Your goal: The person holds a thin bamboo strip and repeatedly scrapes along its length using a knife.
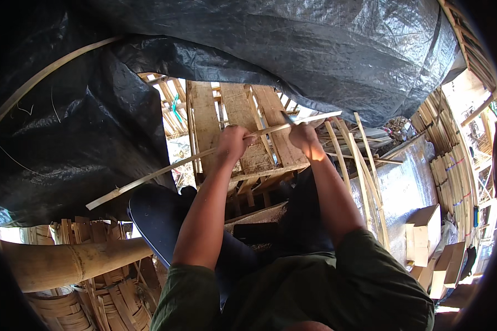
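Nearest to you, at the bottom of the frame, are your dark green sleeves (190, 292), and your bare forearms (204, 215) go up to the centre, where the fingers of your left hand (235, 144) are grasping a long wooden strip (268, 131), which slants from the left side to right of centre. Your right hand (303, 138) is clenched on a dark tool (286, 117), too blurred to tell its kind. Farther, behind the strip, there is a plank bench (204, 118), with thin sticks (363, 172) at its right, and a black sheet (342, 55) across the top.
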Available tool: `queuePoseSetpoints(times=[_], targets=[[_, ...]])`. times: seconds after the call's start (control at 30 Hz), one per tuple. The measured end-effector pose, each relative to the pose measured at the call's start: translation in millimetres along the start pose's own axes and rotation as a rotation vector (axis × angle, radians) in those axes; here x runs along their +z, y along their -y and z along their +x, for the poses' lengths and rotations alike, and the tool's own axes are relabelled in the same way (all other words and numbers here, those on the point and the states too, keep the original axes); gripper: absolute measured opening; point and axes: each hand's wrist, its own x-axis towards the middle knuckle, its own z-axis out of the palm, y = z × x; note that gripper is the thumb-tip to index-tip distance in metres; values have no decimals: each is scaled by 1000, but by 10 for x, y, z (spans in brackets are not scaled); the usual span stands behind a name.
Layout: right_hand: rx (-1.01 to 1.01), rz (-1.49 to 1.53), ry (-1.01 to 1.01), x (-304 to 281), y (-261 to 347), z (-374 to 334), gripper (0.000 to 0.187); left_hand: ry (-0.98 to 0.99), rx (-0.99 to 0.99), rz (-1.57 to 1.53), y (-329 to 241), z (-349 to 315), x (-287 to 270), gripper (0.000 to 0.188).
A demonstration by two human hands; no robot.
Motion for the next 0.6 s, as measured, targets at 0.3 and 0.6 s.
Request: queuePoseSetpoints(times=[0.3, 0.6], targets=[[76, 1508, 685, -614, -530, -649, 47, 8, -73, -36, 241, 6, 6, 23], [415, 1187, -61, 25, -1330, -763, 44, 77, -71, -57, 297, 94, 94, 31]])
